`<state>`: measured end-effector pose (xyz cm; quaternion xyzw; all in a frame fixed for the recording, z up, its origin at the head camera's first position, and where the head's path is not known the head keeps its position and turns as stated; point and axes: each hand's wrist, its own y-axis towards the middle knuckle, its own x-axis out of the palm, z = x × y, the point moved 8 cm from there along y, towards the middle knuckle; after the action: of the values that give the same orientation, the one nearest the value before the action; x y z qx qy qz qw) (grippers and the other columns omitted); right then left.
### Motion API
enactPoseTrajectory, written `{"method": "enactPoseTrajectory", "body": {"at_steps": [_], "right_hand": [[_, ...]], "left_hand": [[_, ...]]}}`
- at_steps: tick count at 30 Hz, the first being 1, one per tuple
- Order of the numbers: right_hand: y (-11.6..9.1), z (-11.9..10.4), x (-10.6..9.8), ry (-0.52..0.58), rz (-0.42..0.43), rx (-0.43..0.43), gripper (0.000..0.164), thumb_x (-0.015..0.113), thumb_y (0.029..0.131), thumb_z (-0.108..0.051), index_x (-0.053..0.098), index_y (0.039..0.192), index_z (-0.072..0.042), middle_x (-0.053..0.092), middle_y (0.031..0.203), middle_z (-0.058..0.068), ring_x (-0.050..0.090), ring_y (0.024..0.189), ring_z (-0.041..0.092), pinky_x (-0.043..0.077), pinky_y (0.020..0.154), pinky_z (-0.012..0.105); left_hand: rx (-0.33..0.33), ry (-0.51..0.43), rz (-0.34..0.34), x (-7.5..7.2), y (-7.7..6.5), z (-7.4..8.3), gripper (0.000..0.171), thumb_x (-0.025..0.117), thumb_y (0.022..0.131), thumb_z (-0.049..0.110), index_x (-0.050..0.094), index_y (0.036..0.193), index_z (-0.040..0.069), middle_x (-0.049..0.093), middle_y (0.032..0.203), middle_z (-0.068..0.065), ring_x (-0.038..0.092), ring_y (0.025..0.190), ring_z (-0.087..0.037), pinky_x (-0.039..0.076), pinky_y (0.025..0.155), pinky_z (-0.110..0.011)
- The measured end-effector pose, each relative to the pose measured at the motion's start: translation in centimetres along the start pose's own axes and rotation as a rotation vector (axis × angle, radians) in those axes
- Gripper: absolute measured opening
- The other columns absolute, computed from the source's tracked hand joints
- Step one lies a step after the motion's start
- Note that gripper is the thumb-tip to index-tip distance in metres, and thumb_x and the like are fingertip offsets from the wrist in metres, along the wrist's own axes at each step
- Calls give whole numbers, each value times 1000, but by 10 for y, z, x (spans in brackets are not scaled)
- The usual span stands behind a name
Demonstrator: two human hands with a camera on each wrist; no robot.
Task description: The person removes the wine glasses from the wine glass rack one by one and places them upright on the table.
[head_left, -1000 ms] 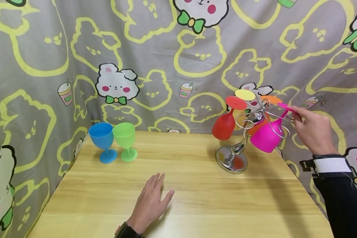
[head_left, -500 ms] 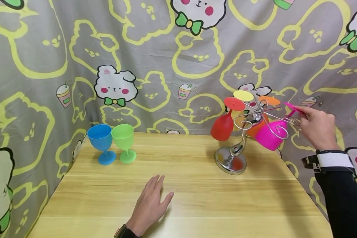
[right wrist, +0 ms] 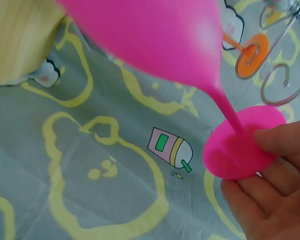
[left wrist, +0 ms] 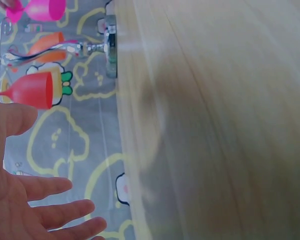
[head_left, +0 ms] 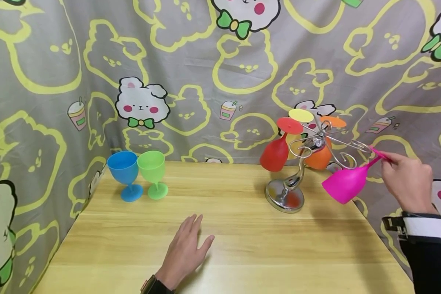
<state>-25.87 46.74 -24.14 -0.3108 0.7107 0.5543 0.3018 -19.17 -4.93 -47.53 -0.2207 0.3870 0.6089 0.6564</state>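
My right hand (head_left: 408,179) pinches the foot of a pink plastic goblet (head_left: 347,183) between thumb and fingers, as the right wrist view shows. The goblet tilts with its bowl down and to the left, beside the curled wire arms of a chrome goblet rack (head_left: 284,198). From the rack hang a red goblet (head_left: 275,155), an orange goblet (head_left: 319,157) and a yellow goblet (head_left: 301,115), all upside down. Over the front of the table my left hand (head_left: 185,249) is held with its fingers spread and nothing in it.
A blue goblet (head_left: 124,169) and a green goblet (head_left: 152,169) stand upright side by side at the back left of the wooden table (head_left: 220,228). A grey patterned curtain (head_left: 191,61) hangs close behind the table and along its sides.
My right hand has drawn the pink goblet off the rack's wire arm, moving right and downward, and the goblet has tilted further. The left hand has stayed in place.
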Motion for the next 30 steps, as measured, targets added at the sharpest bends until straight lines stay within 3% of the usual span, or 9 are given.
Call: {"method": "enactPoseTrajectory", "body": {"at_steps": [3, 6, 10, 14, 17, 20, 21, 24, 30], "right_hand": [[-16, 3, 1, 26, 30, -3, 33, 56, 105, -7, 71, 118, 19, 70, 85, 38, 36, 43, 15, 27, 47, 37], [-33, 6, 7, 62, 6, 33, 34, 60, 106, -12, 73, 120, 16, 72, 96, 39, 40, 44, 14, 27, 44, 33], [-53, 6, 15, 104, -45, 96, 36, 61, 107, -18, 74, 125, 11, 76, 103, 35, 40, 51, -6, 32, 50, 31], [-74, -3, 29, 144, -82, 124, 37, 62, 106, -18, 73, 126, 10, 77, 107, 32, 75, 69, 22, 42, 68, 43], [-89, -14, 44, 189, -127, 141, 37, 64, 105, -19, 72, 129, 9, 78, 107, 29, 75, 75, 37, 44, 68, 45], [-102, -28, 60, 238, -168, 139, 36, 67, 104, -20, 73, 128, 6, 80, 106, 26, 60, 66, -2, 41, 62, 28], [-107, -34, 66, 271, -183, 140, 35, 68, 104, -19, 73, 128, 6, 80, 107, 26, 53, 68, -12, 39, 61, 23], [-119, -52, 86, 416, -273, 166, 37, 67, 106, -19, 70, 131, 8, 78, 113, 28, 51, 72, -23, 46, 63, 11], [-144, -85, 130, 828, -523, 388, 49, 59, 111, -13, 50, 150, 16, 73, 128, 31, 70, 85, -11, 64, 79, 16]], "left_hand": [[-5, -4, -7, 0, 0, -1, 71, 66, 105, 46, 49, 159, 2, 48, 164, -27, 45, 153, -46, 43, 122, -65], [-6, -8, -11, 0, 0, -1, 72, 66, 105, 46, 49, 159, 2, 48, 163, -27, 45, 153, -47, 43, 122, -66], [-2, -13, -6, -1, 0, 0, 71, 66, 106, 45, 49, 159, 1, 48, 163, -28, 46, 152, -48, 43, 121, -67], [-3, -22, -2, -1, 0, 0, 71, 65, 106, 45, 48, 159, 1, 48, 163, -28, 46, 152, -48, 43, 121, -67], [-7, -33, -6, -1, 0, -1, 71, 65, 106, 45, 48, 160, 1, 48, 163, -28, 45, 152, -48, 43, 121, -67], [-11, -49, -10, 0, 1, -1, 72, 65, 106, 44, 47, 160, 1, 47, 164, -29, 45, 153, -48, 43, 121, -68], [-12, -55, -10, 0, 1, -1, 72, 65, 106, 44, 47, 160, 1, 46, 164, -29, 44, 153, -48, 43, 121, -68], [-13, -77, -12, -1, 2, -1, 71, 65, 107, 43, 46, 160, 1, 46, 164, -29, 44, 153, -48, 42, 120, -69], [-19, -122, -2, -2, 4, -1, 71, 63, 108, 44, 45, 162, 1, 45, 166, -26, 42, 155, -46, 41, 122, -68]]}}
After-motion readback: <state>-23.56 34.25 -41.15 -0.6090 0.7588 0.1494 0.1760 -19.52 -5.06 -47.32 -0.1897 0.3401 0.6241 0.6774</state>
